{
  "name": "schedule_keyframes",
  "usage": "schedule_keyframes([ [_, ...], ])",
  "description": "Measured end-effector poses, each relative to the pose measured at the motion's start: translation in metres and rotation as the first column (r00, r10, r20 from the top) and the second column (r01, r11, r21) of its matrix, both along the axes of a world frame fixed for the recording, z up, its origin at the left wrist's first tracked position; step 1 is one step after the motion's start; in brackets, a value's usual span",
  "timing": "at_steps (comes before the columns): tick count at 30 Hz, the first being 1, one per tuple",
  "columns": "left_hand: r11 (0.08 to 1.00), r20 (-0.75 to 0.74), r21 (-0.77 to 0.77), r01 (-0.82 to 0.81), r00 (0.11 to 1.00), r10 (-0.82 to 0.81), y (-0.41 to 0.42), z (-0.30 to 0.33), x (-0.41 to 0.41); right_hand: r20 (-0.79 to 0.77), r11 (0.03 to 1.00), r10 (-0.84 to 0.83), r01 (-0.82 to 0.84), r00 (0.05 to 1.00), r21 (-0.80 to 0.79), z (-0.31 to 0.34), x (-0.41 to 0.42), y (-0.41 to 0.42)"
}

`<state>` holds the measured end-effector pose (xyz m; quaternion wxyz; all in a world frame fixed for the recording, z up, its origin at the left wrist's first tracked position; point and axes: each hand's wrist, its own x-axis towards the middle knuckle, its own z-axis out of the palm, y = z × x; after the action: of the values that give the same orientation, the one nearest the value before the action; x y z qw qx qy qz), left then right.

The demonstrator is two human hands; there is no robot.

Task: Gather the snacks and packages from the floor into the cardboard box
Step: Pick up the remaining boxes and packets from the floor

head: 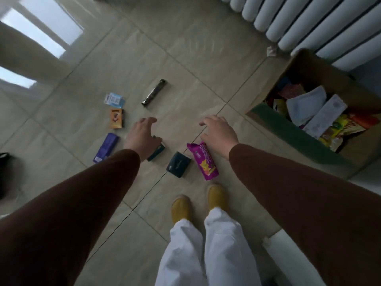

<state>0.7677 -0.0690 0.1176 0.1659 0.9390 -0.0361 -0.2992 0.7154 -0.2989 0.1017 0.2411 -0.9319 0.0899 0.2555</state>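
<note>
A tiled floor (185, 48) is seen from above, with a white radiator (309, 21) along the upper right. Just in front of the radiator stands the cardboard box (266, 87), open at the top and already crowded with packets, among them a white pouch (305, 104) and a long pale packet (323, 116). A small scrap of crumpled paper (271, 51) lies on the floor between radiator and box.

Two arms in brown sleeves (82, 203) are stretched forward and down over the floor. White trousers (206, 254) and yellow shoes (181, 207) are seen at the lower middle, close behind the nearest packages.

The snacks are spread on the floor, well apart from the box. From largest to smallest: a magenta packet (206, 164), a purple bar (106, 147), a dark tube (154, 93), a dark green pack (179, 164), an orange box (116, 118) and a light blue box (114, 100).

The left hand (142, 137) is held over a dark carton (157, 152), much of which is hidden by the palm and wrist; its fingers (148, 120) are spread and curved, and whether the carton is touched cannot be told. The right hand (219, 131) is held above the upper end of the magenta packet, its fingers (206, 121) open and loosely bent, with nothing gripped. The dark green pack lies between the carton and the magenta packet, just beside both.
</note>
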Motion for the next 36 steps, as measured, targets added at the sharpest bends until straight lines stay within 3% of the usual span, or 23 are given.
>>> schedule_keyframes([
  [6, 0.981, -0.044, 0.021, -0.195, 0.980, 0.196, 0.103, -0.007, -0.019, -0.017, 0.985, 0.169, -0.168, 0.986, 0.021, -0.010, 0.021, 0.095],
  [13, 0.944, -0.080, 0.008, -0.330, 0.941, 0.329, 0.203, -0.022, -0.039, -0.044, 0.971, 0.236, -0.234, 0.971, 0.058, -0.019, 0.047, 0.193],
  [23, 0.952, -0.128, -0.027, -0.304, 0.946, 0.299, 0.341, -0.069, -0.017, -0.141, 0.973, 0.231, -0.232, 0.963, 0.007, -0.061, 0.077, 0.329],
  [36, 0.943, -0.183, 0.006, -0.332, 0.927, 0.328, 0.387, -0.202, 0.028, -0.170, 0.897, 0.430, -0.441, 0.887, -0.032, -0.189, 0.159, 0.392],
])
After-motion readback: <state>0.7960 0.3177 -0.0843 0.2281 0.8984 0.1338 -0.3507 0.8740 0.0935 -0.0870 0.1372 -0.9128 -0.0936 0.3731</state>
